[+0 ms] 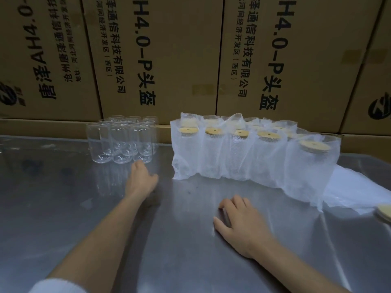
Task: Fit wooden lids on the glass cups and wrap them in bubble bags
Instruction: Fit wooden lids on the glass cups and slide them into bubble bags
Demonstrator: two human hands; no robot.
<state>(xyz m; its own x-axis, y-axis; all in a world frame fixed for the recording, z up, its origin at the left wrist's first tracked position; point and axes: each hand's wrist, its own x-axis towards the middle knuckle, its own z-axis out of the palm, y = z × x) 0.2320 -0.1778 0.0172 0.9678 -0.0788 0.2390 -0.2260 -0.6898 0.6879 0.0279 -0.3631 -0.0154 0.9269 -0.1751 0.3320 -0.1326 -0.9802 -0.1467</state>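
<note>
From the head camera, a person's two bare forearms reached across a shiny metal tabletop [190,261]. The left hand [141,178] stretched forward with its fingers extended, the tips at the base of the nearest empty glass cup [142,142] and nothing in its grip. That cup stood at the right front of a tight cluster of clear, lidless glass cups [121,138] at the back left of the tabletop; three stood in the front row, with more behind them that could not be counted through the glass. The right hand [241,225] lay palm down on the bare metal, well apart from everything, fingers spread loosely and its grip holding nothing. To the right, a group of wrapped cups [243,157] stood upright in white bubble bags, five in the front row, each showing a round wooden lid [214,131] with a small hole; further ones behind were too hidden to count. Flat bubble bags [355,187] lay beside them at the right, and a loose wooden lid [384,212] showed at the right edge. Printed cardboard boxes [158,56] formed a wall behind the tabletop.
</note>
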